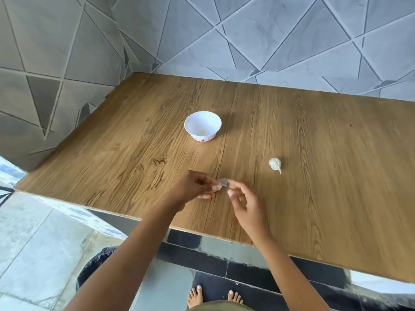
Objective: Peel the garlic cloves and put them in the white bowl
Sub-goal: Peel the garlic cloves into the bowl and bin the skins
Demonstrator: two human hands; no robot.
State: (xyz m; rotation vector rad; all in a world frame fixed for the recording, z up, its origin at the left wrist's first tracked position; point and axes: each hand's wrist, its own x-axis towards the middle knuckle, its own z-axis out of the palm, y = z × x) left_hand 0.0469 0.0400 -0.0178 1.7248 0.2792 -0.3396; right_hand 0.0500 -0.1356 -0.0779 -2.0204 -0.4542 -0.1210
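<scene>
A white bowl point(202, 126) with a fluted rim stands on the wooden table point(314, 198), a small yellow speck at its bottom. A garlic bulb point(275, 164) lies to the right, apart from both hands. My left hand point(195, 187) pinches a small pale garlic clove point(222, 182) between thumb and fingertips, just above the table near its front edge. My right hand point(243, 204) is right beside it, its fingertips at the clove's papery skin. The picture is blurred there, so how the right fingers hold the skin is unclear.
Grey tiled walls point(247, 37) close the table at the back and left. The table's front edge point(157, 221) runs diagonally under my forearms. Below it are the floor and bare feet point(213, 297).
</scene>
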